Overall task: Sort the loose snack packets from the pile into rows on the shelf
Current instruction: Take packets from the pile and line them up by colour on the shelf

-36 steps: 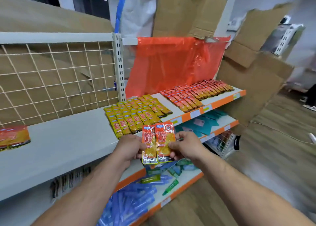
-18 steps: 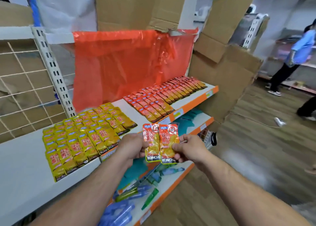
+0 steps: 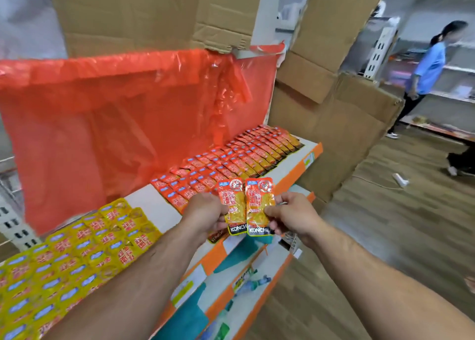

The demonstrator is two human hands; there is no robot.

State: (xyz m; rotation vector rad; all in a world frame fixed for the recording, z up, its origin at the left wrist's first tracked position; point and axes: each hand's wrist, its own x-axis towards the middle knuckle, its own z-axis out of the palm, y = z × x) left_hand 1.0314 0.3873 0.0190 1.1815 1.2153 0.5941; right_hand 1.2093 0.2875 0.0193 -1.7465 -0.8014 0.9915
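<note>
Two orange snack packets are held upright side by side in front of the shelf edge. My left hand (image 3: 205,211) grips the left packet (image 3: 232,206) and my right hand (image 3: 293,216) grips the right packet (image 3: 259,206). Behind them on the white shelf (image 3: 151,206) lie rows of orange-red packets (image 3: 236,157) running to the right end. To the left lie rows of yellow packets (image 3: 77,252), partly hidden by my left forearm.
A red plastic sheet (image 3: 123,113) hangs behind the shelf, with cardboard (image 3: 154,13) above and to the right. Lower shelves (image 3: 246,270) hold teal and green items. A person in a blue top (image 3: 426,74) stands far right on the wooden floor.
The view has swung right and closer to the orange-red rows. Both hands kept hold of the two packets and carried them rightward along the shelf front.
</note>
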